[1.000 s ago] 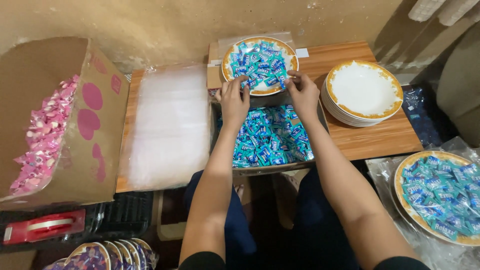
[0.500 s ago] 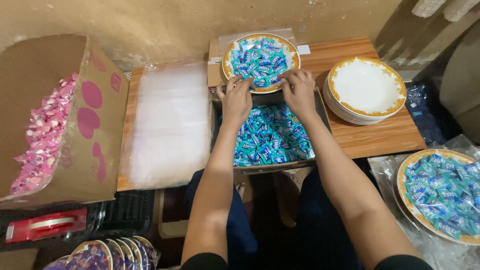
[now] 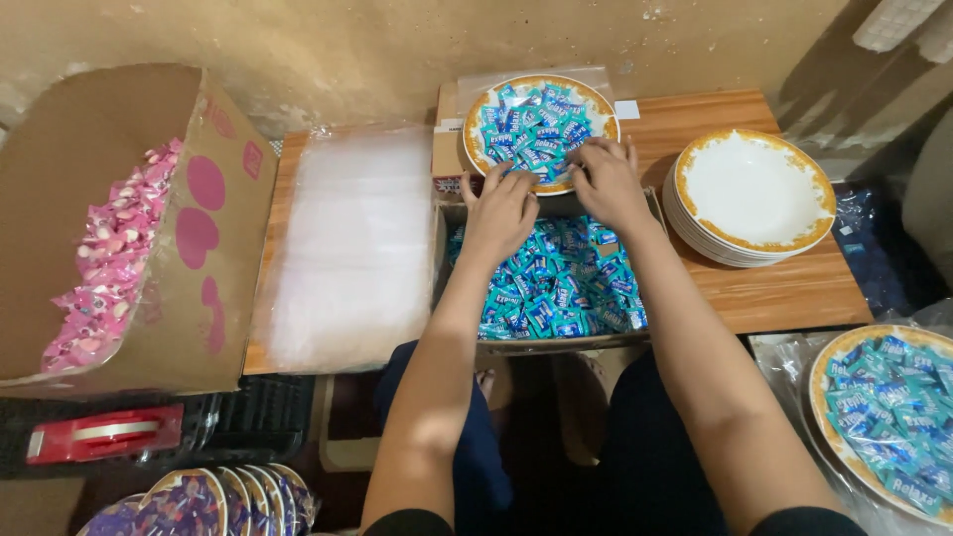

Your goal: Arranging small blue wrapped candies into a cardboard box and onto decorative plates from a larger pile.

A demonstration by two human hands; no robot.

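We see blue-and-teal wrapped sweets [image 3: 556, 288], white plates [image 3: 751, 194] rimmed in gold-orange, a brown carton [image 3: 213, 248] with pink spots, pink sweets [image 3: 109, 263], and perhaps purple-patterned plates [image 3: 213, 501].

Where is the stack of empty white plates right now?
In the head view, the stack of empty white plates sits on the right part of the wooden table, just right of the right hand and the candy-filled plate.

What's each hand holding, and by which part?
Both the left hand and right hand rest on the near rim of the candy plate; a closed hold can't be told.
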